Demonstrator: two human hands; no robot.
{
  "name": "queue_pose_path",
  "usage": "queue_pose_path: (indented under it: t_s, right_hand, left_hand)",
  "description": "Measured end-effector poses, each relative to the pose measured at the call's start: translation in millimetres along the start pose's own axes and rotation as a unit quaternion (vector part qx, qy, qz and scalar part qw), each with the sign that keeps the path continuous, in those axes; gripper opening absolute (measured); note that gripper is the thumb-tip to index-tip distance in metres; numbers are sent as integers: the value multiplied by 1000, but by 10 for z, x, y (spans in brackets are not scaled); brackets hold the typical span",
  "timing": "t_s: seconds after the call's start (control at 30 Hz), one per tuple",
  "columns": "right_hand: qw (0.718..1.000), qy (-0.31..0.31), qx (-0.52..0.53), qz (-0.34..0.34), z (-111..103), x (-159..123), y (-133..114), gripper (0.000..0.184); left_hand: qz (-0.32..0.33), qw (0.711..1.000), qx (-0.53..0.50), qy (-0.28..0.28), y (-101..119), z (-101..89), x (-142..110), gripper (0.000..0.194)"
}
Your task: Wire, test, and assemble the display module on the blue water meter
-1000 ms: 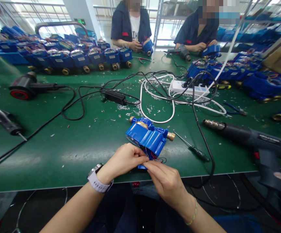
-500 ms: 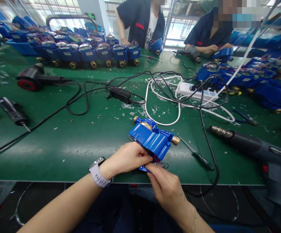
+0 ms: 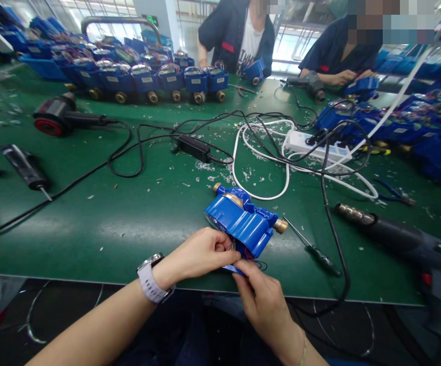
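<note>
A blue water meter (image 3: 241, 222) with brass ends sits near the front edge of the green workbench (image 3: 90, 223), right in front of the person. The left hand (image 3: 201, 251) is closed around its low side. The right hand (image 3: 260, 295) pinches a thin blue strip (image 3: 233, 269) under the meter, beside small red and black wires (image 3: 254, 256). A white watch (image 3: 151, 278) is on the left wrist. At 4 o'clock from the meter lies a screwdriver (image 3: 319, 260), and a heat gun (image 3: 399, 239) is at 3 o'clock. A white power strip (image 3: 317, 147) is at 1 o'clock, inside loops of cable. Many more blue meters (image 3: 147, 80) stand in a row at 11 o'clock, and a co-worker (image 3: 237, 38) sits past them at 12 o'clock.
</note>
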State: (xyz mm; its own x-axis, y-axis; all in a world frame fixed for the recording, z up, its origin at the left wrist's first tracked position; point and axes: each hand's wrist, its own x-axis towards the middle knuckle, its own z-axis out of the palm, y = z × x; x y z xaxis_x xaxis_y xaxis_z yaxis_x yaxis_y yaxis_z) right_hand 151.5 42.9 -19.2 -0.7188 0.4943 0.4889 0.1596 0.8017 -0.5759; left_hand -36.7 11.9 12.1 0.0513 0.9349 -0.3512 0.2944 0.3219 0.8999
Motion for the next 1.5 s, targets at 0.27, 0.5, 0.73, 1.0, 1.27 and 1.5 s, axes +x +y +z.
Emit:
queue_pose_path:
  t_s: [0.27, 0.5, 0.73, 1.0, 1.27, 1.5]
  right_hand:
    - [1000, 0, 19, -18, -19, -1, -2, 24]
    - [999, -3, 15, -32, -32, -14, -2, 25]
    - [999, -1, -31, -17, -29, -28, -22, 17]
    - [1000, 3, 0, -23, 9, -66, 25, 21]
    - [999, 4, 37, 1, -20, -53, 65, 18]
    - [998, 24, 41, -29, -27, -28, 105, 22]
  left_hand:
    - [14, 997, -54, -58, -9, -83, 51, 26]
    - [8, 998, -35, -51, 7, -64, 72, 30]
    - [-6, 1000, -16, -1, 10, -17, 26, 25]
    - [7, 996, 91, -1, 152, -58, 22, 34]
    - [-1, 998, -69, 7, 3, -2, 18, 29]
    - [-14, 992, -125, 21, -13, 29, 6, 32]
